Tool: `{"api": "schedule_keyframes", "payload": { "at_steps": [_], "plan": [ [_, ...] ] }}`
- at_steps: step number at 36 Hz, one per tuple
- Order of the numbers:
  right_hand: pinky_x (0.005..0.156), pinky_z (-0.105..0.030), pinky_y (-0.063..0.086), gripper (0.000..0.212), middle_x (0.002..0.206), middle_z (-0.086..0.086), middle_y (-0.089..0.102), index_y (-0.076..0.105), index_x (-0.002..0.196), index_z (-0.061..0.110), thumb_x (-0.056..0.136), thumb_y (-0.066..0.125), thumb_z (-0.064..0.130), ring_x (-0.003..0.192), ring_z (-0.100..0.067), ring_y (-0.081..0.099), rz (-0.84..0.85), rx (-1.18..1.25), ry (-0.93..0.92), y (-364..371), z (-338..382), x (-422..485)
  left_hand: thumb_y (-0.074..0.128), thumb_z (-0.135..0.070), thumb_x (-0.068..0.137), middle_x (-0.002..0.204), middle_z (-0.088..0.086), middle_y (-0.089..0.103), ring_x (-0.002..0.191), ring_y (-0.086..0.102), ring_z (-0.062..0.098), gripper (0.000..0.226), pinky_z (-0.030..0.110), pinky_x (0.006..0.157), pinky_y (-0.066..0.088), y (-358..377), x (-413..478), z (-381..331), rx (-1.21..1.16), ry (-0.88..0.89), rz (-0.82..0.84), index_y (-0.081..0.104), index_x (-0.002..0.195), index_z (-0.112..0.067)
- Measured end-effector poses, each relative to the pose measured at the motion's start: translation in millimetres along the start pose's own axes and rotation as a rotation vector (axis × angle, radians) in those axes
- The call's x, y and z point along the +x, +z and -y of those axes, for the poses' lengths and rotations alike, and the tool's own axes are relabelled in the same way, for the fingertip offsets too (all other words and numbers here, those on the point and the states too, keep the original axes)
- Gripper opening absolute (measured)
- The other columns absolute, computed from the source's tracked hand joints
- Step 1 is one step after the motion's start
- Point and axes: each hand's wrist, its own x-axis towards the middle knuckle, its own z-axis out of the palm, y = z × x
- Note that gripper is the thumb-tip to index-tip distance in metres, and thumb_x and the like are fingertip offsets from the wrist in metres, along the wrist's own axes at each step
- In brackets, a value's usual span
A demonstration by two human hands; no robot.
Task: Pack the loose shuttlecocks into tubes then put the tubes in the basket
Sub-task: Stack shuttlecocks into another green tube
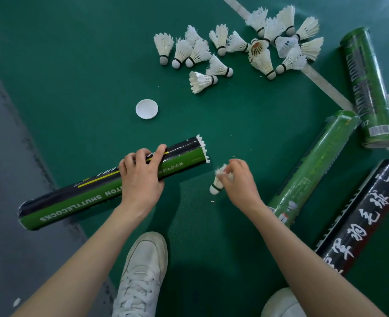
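My left hand (142,177) grips a black-and-green shuttlecock tube (79,197) that lies nearly flat over the green court floor. White feathers stick out of its open right end (203,148). Just right of that end, my right hand (240,183) pinches a white shuttlecock (216,186) by its feathers, cork pointing down-left. Several loose shuttlecocks (234,46) lie scattered on the floor farther away. A white tube lid (147,109) lies alone between them and the tube.
Two green tubes (312,168) (369,88) and a black tube with white characters (360,216) lie on the floor at the right. A white court line (321,81) crosses at upper right. White shoes (143,271) stand below my hands. Grey flooring (10,179) borders the left.
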Motion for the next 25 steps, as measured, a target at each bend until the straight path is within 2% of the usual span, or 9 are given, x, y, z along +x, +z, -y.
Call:
{"api": "schedule_keyframes", "payload": {
  "at_steps": [3,5,8,11,14,17,20,22,25],
  "plan": [
    [0.091,-0.013,0.028,0.013,0.127,-0.003,0.049,0.051,0.085,0.011,0.094,0.058,0.015,0.112,-0.009,0.044,-0.206,0.179,0.025,-21,7,5,0.071,-0.011,0.073,0.124,0.010,0.046,0.111,0.037,0.033,0.077,0.042,0.099,0.024,0,-1,-4,-0.001,0.014,-0.002,0.038,0.140,-0.030],
    [0.105,-0.026,0.034,0.012,0.131,0.000,0.048,0.050,0.086,0.012,0.094,0.058,0.018,0.121,-0.012,0.045,-0.330,0.289,0.008,-33,11,10,0.072,-0.011,0.072,0.123,0.010,0.047,0.111,0.037,0.033,0.077,0.043,0.098,0.025,0,-1,-7,-0.002,0.032,-0.005,0.039,0.140,-0.030],
    [0.107,-0.038,0.038,0.011,0.135,0.003,0.045,0.048,0.090,0.015,0.096,0.054,0.021,0.124,-0.014,0.046,-0.421,0.387,-0.032,-44,21,11,0.073,-0.011,0.071,0.122,0.010,0.048,0.110,0.038,0.033,0.078,0.043,0.098,0.026,-1,0,-13,-0.016,0.049,-0.024,0.041,0.139,-0.029],
    [0.103,-0.031,0.039,0.011,0.141,0.003,0.042,0.043,0.090,0.020,0.100,0.048,0.021,0.124,-0.014,0.046,-0.388,0.421,-0.082,-45,34,7,0.074,-0.011,0.070,0.121,0.010,0.048,0.110,0.039,0.033,0.078,0.043,0.097,0.026,-3,-1,-19,-0.039,0.067,-0.042,0.042,0.139,-0.029],
    [0.091,-0.012,0.037,0.010,0.149,-0.001,0.038,0.041,0.091,0.017,0.101,0.043,0.018,0.117,-0.002,0.046,-0.327,0.466,-0.112,-37,41,2,0.074,-0.011,0.070,0.121,0.009,0.049,0.110,0.039,0.032,0.078,0.042,0.097,0.026,-5,-2,-25,-0.066,0.085,-0.055,0.042,0.139,-0.029],
    [0.084,-0.002,0.036,0.011,0.152,-0.005,0.035,0.039,0.091,0.017,0.102,0.042,0.017,0.125,0.002,0.042,-0.270,0.504,-0.138,-31,45,-2,0.075,-0.012,0.071,0.123,0.009,0.048,0.112,0.037,0.031,0.078,0.041,0.099,0.025,-7,-3,-30,-0.097,0.104,-0.059,0.041,0.140,-0.030],
    [0.094,-0.004,0.036,0.011,0.153,-0.005,0.033,0.042,0.093,0.020,0.103,0.039,0.022,0.130,0.012,0.034,-0.167,0.579,-0.150,-27,50,-8,0.077,-0.012,0.070,0.122,0.009,0.049,0.111,0.038,0.031,0.079,0.041,0.098,0.024,-9,-2,-36,-0.116,0.124,-0.076,0.042,0.139,-0.029],
    [0.100,-0.006,0.031,0.014,0.153,-0.002,0.032,0.047,0.110,0.021,0.104,0.036,0.028,0.127,0.018,0.032,-0.133,0.622,-0.153,-28,52,-12,0.077,-0.013,0.069,0.122,0.009,0.049,0.111,0.039,0.032,0.079,0.041,0.098,0.026,-11,0,-38,-0.129,0.123,-0.086,0.042,0.139,-0.029],
    [0.095,0.004,0.026,0.055,0.152,0.007,0.033,0.034,0.145,0.021,0.099,0.027,0.050,0.118,0.026,0.036,-0.127,0.633,-0.160,-36,58,-15,0.076,-0.015,0.070,0.121,0.008,0.050,0.110,0.041,0.033,0.078,0.043,0.098,0.028,-16,4,-42,-0.137,0.125,-0.096,0.043,0.139,-0.029]
  ]
}}
